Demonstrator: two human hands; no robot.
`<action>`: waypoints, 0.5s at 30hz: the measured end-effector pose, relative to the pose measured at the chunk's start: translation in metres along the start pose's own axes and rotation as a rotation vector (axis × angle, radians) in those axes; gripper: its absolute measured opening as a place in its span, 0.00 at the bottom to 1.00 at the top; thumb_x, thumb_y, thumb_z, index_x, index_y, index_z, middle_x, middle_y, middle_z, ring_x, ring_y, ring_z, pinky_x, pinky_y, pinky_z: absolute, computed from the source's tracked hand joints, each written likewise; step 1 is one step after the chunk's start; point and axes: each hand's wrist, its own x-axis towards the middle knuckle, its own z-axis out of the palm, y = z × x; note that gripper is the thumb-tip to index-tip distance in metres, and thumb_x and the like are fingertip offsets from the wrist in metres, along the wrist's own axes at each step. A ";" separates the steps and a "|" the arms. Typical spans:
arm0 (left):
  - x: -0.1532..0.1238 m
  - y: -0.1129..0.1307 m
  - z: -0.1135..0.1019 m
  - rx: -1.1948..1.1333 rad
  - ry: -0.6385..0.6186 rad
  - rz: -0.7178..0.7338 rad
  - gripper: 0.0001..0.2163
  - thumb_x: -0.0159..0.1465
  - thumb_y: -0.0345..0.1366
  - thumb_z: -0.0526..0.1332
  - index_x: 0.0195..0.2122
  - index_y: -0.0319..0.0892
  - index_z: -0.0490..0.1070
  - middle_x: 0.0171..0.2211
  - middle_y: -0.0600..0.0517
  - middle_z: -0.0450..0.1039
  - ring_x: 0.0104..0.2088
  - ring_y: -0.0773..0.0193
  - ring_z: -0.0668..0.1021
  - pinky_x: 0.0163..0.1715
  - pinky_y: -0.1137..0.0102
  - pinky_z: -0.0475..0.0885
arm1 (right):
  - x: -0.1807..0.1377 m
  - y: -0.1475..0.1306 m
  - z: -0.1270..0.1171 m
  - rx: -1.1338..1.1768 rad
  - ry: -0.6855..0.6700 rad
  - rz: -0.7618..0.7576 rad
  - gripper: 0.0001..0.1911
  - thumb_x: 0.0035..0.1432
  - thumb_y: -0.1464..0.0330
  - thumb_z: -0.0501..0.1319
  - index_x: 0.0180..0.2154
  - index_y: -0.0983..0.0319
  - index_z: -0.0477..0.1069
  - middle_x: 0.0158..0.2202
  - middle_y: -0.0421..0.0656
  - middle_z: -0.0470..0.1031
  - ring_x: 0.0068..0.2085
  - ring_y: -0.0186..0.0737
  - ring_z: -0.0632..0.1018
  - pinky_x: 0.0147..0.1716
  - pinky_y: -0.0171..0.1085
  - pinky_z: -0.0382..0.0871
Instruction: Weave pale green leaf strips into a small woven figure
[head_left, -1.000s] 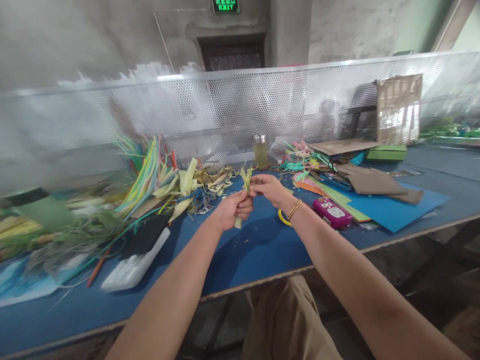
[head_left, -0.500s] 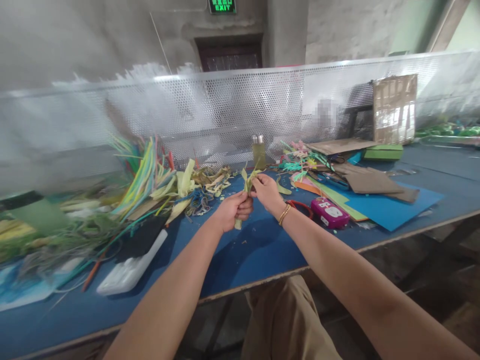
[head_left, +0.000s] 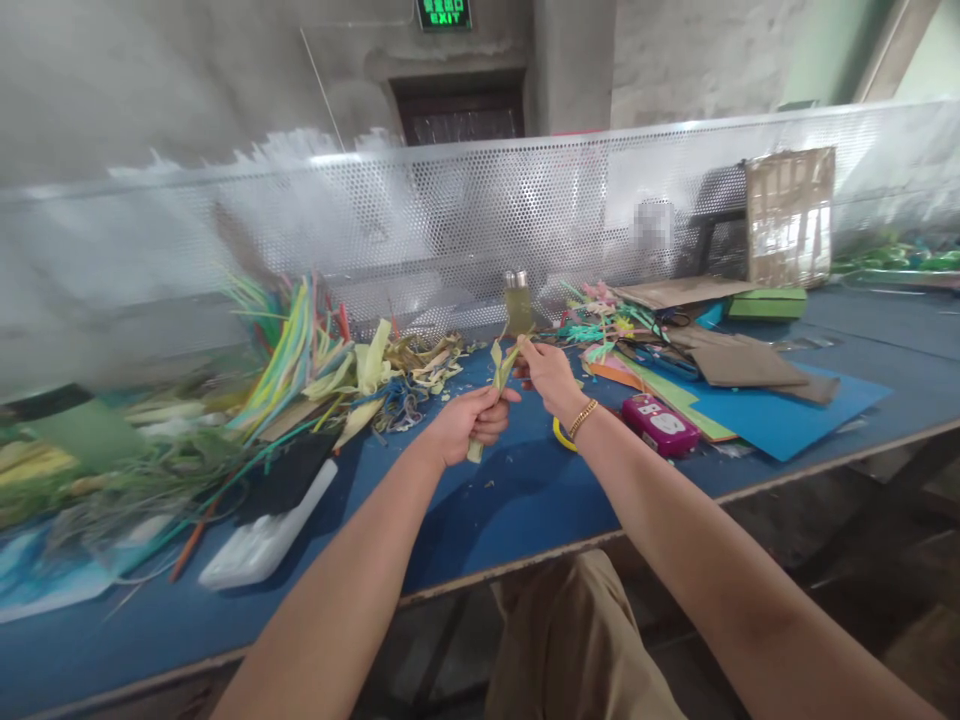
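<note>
Husk bundle sat clasped in left hand; right hand pinched its far end; firm clasp, light pinch seemed best.

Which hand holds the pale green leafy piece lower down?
The left hand, the bare-wristed one, closed around the lower part of the leafy piece; the right hand, wearing a gold bracelet, pinches it near the upper end.

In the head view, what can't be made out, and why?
All in the head view:
Husk: its middle is hidden by the left hand.
Right hand: exact grip on the husk too small to tell.
Yellow ring: partly hidden by the right arm; full shape unclear.
Fibres at left: blurred.
Greens at far right: too small, cut off by the edge.
</note>
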 end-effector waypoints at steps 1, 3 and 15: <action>0.001 0.000 -0.001 -0.008 0.020 0.019 0.09 0.65 0.38 0.58 0.37 0.37 0.71 0.18 0.62 0.45 0.15 0.75 0.48 0.13 0.81 0.46 | -0.001 -0.001 -0.002 -0.050 -0.005 0.004 0.23 0.53 0.46 0.61 0.26 0.61 0.69 0.21 0.43 0.71 0.23 0.35 0.70 0.20 0.35 0.59; 0.002 0.000 -0.003 -0.032 0.055 0.057 0.09 0.65 0.39 0.58 0.38 0.37 0.71 0.19 0.62 0.45 0.15 0.75 0.47 0.13 0.82 0.45 | -0.002 -0.002 -0.005 -0.202 0.009 -0.070 0.24 0.54 0.47 0.60 0.22 0.61 0.69 0.19 0.42 0.69 0.22 0.35 0.69 0.21 0.35 0.58; 0.006 -0.002 -0.006 -0.091 0.088 0.102 0.11 0.63 0.40 0.62 0.30 0.41 0.60 0.18 0.62 0.46 0.15 0.75 0.50 0.12 0.83 0.47 | -0.012 0.003 0.006 -0.430 -0.119 -0.529 0.07 0.52 0.67 0.63 0.34 0.60 0.76 0.27 0.40 0.76 0.27 0.35 0.75 0.29 0.35 0.68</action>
